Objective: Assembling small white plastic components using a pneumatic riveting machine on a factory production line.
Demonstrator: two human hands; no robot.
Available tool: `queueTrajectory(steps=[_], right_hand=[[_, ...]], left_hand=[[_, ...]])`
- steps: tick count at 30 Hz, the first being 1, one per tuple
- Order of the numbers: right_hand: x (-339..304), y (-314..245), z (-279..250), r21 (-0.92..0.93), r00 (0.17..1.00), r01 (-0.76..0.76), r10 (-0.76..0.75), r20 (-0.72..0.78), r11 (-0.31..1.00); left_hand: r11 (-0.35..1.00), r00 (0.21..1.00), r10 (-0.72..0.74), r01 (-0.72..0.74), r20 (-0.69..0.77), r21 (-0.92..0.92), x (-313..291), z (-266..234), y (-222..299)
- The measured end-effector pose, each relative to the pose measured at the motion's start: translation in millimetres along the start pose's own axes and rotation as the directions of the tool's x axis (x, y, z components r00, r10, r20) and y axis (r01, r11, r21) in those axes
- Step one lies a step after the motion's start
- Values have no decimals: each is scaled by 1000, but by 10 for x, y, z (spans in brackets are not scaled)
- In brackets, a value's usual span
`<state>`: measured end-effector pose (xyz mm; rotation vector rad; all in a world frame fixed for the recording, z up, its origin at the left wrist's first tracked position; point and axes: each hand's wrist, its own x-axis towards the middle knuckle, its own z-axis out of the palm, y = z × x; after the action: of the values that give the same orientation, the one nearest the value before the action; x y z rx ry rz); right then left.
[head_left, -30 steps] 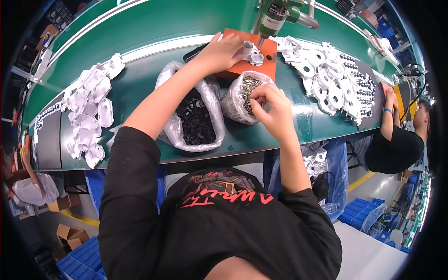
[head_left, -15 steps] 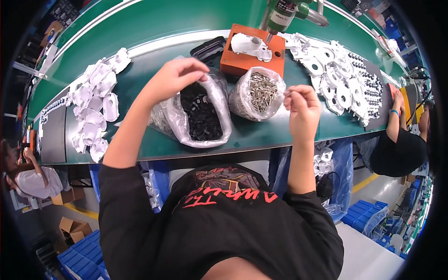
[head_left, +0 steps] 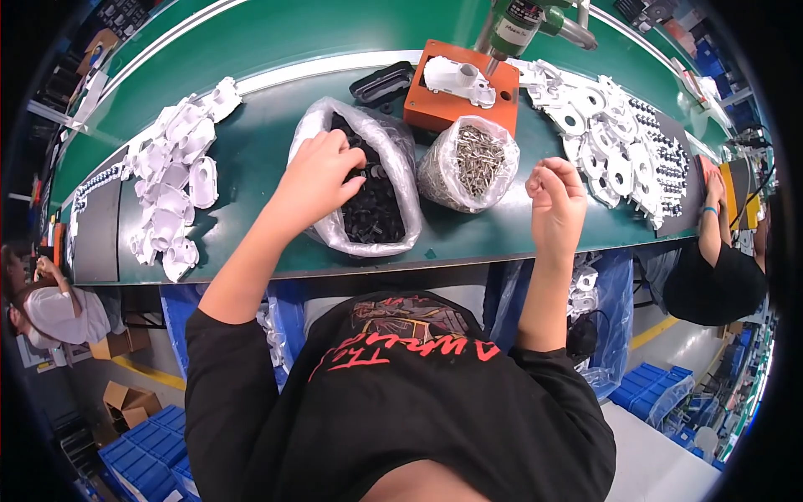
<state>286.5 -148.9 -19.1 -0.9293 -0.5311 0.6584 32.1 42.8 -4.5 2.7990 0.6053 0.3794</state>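
My left hand (head_left: 322, 174) is over the mouth of a clear plastic bag (head_left: 408, 219) full of small black plastic parts (head_left: 372, 216). Its fingers are bent down toward the parts, the thumb apart from them, and nothing shows in its grasp. To the right stands a second clear bag (head_left: 436, 177) of metal screws (head_left: 478, 163). My right hand (head_left: 558, 186) is raised just right of that bag, fingers curled and fingertips pinched together. Whether something small is between them I cannot make out. A white plastic housing (head_left: 460, 79) lies on an orange fixture block (head_left: 427, 107) behind the bags.
Above the block hangs a green machine head (head_left: 512, 29) with a metal tip. White housings are heaped at left (head_left: 171, 180) and right (head_left: 615, 155). A black tray (head_left: 381, 84) sits behind the black-parts bag. Other people (head_left: 711, 268) work at both sides.
My left hand has come down from above the bag's far rim to the black parts. My right hand has shifted slightly right, still pinched.
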Motion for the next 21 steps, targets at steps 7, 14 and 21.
queueTrajectory(steps=[7, 14, 21], right_hand=[[-25, 11, -48, 25, 1000, -16, 16, 16, 1000], [-54, 44, -77, 25, 1000, -17, 17, 14, 1000], [-52, 45, -74, 20, 1000, -18, 18, 16, 1000]], left_hand=[[988, 995, 79, -71, -56, 138, 127, 232, 117], [980, 992, 98, -83, -77, 183, 141, 321, 144], [980, 977, 143, -119, -155, 158, 144, 306, 116]])
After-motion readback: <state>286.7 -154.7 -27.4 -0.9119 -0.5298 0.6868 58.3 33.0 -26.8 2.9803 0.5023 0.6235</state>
